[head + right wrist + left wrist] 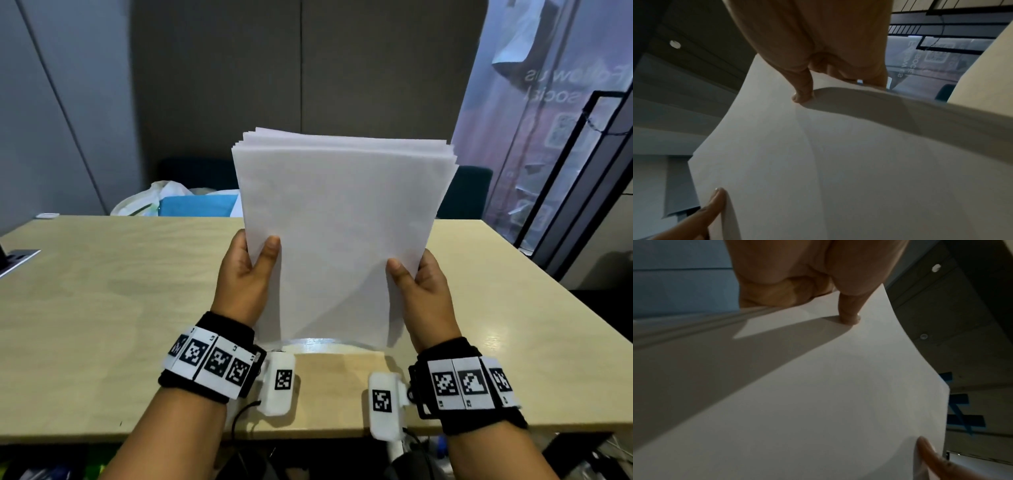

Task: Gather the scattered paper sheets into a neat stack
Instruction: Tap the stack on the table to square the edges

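While both hands grip it: the paper stack (342, 233) stands upright on the table (102, 308), its bottom edge down on the wood between the wrists.
Head view, left hand (250, 277): clamped on the stack's left edge, thumb across the front sheet, fingers hidden behind.
Head view, right hand (423, 291): same hold on the right edge, thumb on the front.
Head view, stack: top edges fanned and uneven, sheets not yet flush; bottom edge bowed where it meets the table.
Head view, surroundings: a blue box (198, 205) and a white bag (147, 202) sit beyond the table's far edge.
Left wrist view, left hand (807, 280): thumb tip pressed onto the paper stack (818, 394), fingers curled against the sheets' edge.
Left wrist view, far side: the other hand's thumb lies on the sheet at lower right.
Right wrist view, right hand (818, 53): thumb pinching the paper stack (838, 162), the sheet buckling beside it.
Right wrist view, far side: the left thumb rests on the sheet at lower left.
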